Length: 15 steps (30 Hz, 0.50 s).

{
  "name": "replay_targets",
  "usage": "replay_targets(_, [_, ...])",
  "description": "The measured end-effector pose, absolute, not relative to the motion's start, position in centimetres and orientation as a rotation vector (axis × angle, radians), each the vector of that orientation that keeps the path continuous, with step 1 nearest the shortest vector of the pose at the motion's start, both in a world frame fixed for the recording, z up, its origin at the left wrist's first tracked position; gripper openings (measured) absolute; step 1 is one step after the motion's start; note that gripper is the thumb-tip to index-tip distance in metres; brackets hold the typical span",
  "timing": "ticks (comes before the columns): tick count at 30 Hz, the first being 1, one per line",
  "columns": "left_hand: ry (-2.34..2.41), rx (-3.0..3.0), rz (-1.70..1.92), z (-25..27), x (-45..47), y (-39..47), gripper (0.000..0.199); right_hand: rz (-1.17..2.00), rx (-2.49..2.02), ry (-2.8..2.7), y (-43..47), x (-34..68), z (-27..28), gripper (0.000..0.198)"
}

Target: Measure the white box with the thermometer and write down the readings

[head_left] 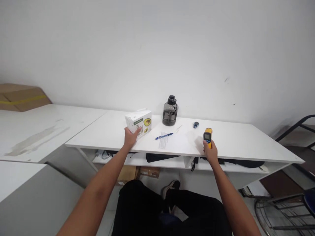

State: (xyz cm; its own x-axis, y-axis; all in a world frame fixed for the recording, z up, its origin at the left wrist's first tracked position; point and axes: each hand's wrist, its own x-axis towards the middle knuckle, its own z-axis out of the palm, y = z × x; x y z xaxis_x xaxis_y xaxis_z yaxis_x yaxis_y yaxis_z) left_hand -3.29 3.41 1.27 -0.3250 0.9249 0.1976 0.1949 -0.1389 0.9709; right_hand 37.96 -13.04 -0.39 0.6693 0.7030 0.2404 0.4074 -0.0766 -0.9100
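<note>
A white desk runs along a pale wall, and at its back, roughly between the two hands, a smoky dark water bottle stands upright with its black cap on. In front of the bottle, a blue pen lies slantwise across the space between the hands, nearer the left one. A small dark blue object sits to the right of the bottle, too small to identify. On the neighbouring surface at far left rests a brown cardboard box with a yellow strip. Under the desk, a shelf holds a flat black item and other things that are partly hidden; metal-framed seating stands at right on the floor.

The left hand is clamped on the lower left corner of a white box printed with avocado halves, thumb across the printed face and fingers mostly hidden round the side. The box is upright, just beyond that hand; whether its base touches the desk, I cannot tell. The right hand is closed round the lower part of a yellow device, whose small screen faces the wearer. The device rises above the fist, near the front edge of the desk, well apart from the white box
</note>
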Motion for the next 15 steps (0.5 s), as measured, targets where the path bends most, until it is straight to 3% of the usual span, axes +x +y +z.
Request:
replay_targets(3, [1.512, 1.278, 1.488, 2.9, -3.5, 2.6, 0.057, 0.482, -1.550, -1.094, -16.4, 34.7, 0.8, 0.064])
replay_targets(9, [1.283, 1.413, 1.323, 7.5, -1.7, -2.7, 0.060, 0.636, -1.209, -1.724, -24.1, 27.7, 5.8, 0.079])
replay_targets(15, [0.982, 1.350, 1.055, 10.5, 0.9, -9.7, 0.065, 0.764, -1.171, -1.724, -27.0, 25.4, 9.6, 0.076])
